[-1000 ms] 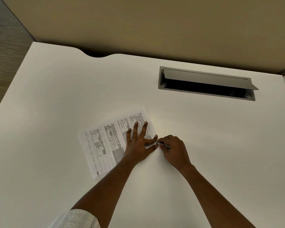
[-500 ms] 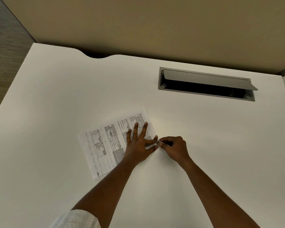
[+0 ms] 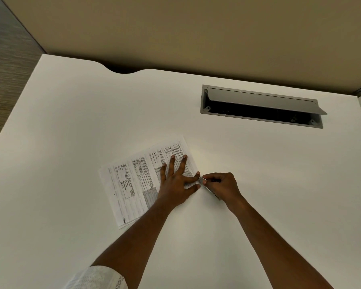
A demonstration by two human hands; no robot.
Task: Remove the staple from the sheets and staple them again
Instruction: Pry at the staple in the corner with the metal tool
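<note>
Print on the white paper sheets (image 3: 129, 184) was too small to read. Left hand (image 3: 175, 184) lay flat on them, fingers straight and spread. Right hand (image 3: 222, 184), fingers curled, pinched a small silver metal tool (image 3: 202, 180), whose tip met the sheets' corner between the left thumb and forefinger.

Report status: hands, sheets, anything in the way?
Left hand flat, pressing the sheets to the desk. Right hand pinches a thin metal tool at their corner. Nothing in the way.
</note>
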